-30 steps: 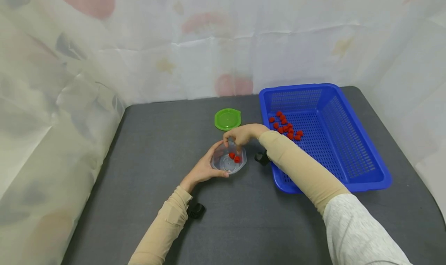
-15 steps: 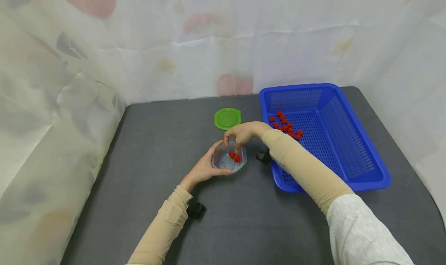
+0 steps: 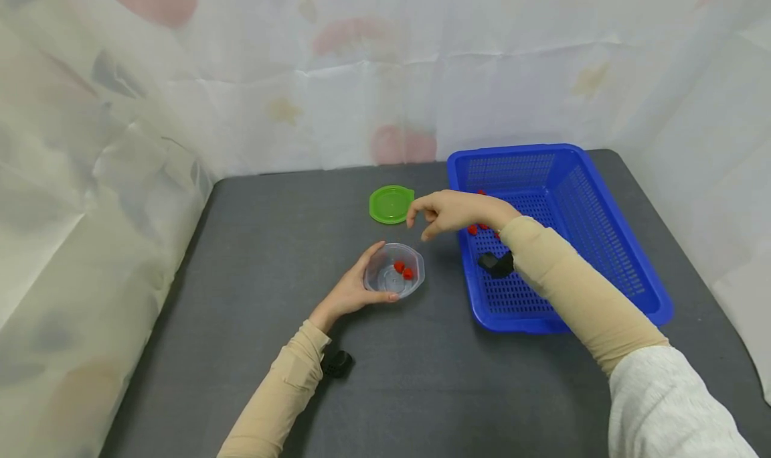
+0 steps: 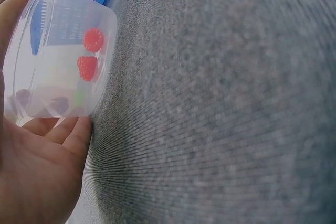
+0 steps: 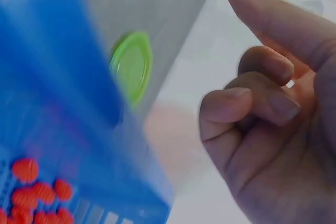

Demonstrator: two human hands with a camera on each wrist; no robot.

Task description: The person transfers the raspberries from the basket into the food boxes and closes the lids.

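My left hand (image 3: pixel 346 294) grips a clear plastic tub (image 3: pixel 378 260) from its left side, thumb at the near edge and fingers round the far side. Two red raspberries (image 4: pixel 93 40) lie in the tub, showing through its wall in the left wrist view. Over the left rim of a blue plastic basket (image 3: pixel 470 304) hovers my right hand (image 3: pixel 454 210), apart from the tub. Its fingers are loosely bent with nothing between them, as the right wrist view shows. Several more raspberries (image 5: pixel 25 198) lie on the basket floor, partly hidden by the right hand in the head view.
A round green lid (image 3: pixel 390 205) lies flat on the grey table (image 3: pixel 271 244), behind the tub and left of the basket. Patterned sheeting (image 3: pixel 337 110) rises along the back and sides of the table. A black wrist camera (image 3: pixel 496 265) hangs below the right wrist.
My right hand has drawn out of the tub and moved right and back to the basket. The left hand and the tub with its two raspberries have stayed in place.
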